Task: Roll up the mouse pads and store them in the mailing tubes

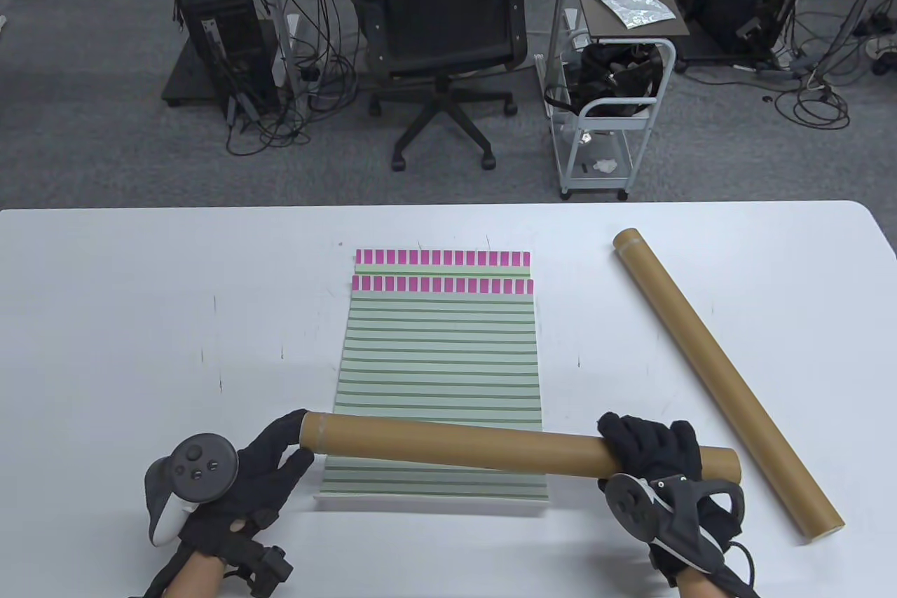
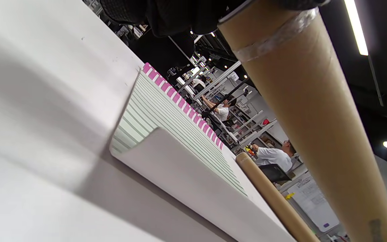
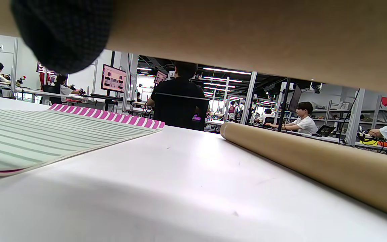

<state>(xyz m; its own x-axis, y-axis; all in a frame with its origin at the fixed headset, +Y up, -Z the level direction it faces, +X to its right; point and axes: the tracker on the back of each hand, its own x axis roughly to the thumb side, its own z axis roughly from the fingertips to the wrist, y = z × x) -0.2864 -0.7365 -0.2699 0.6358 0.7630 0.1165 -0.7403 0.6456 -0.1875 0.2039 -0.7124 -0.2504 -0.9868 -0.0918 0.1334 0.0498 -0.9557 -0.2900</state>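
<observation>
1. Table view: my right hand's fingers [image 1: 631,440] are curling over the near mailing tube [image 1: 455,445], gripping it close to its right end. My right hand [image 1: 655,465] is holding that tube crosswise above the near part of the striped mouse pads [image 1: 440,359].
2. My left hand [image 1: 256,479] is sitting at the tube's left end, fingers fairly straight, fingertips at its mouth; I cannot tell whether they are gripping it.
3. Two green-striped pads with pink-checked far edges are lying stacked and flat at the middle of the white table [image 1: 140,317]. A second mailing tube [image 1: 725,374] is lying diagonally to their right, apart from them.
4. Left wrist view: the held tube [image 2: 311,111] is running down the frame with clear tape [image 2: 274,35] around its upper end, black glove just above it. The pads [image 2: 166,117] are lying below, near edge lifting slightly; the other tube [image 2: 274,198] is showing beyond.
5. Right wrist view: the held tube [image 3: 247,37] is filling the top, a gloved fingertip [image 3: 62,37] wrapping it. Pads [image 3: 45,134] at left, second tube [image 3: 314,164] at right, both on the table [image 3: 180,188].
</observation>
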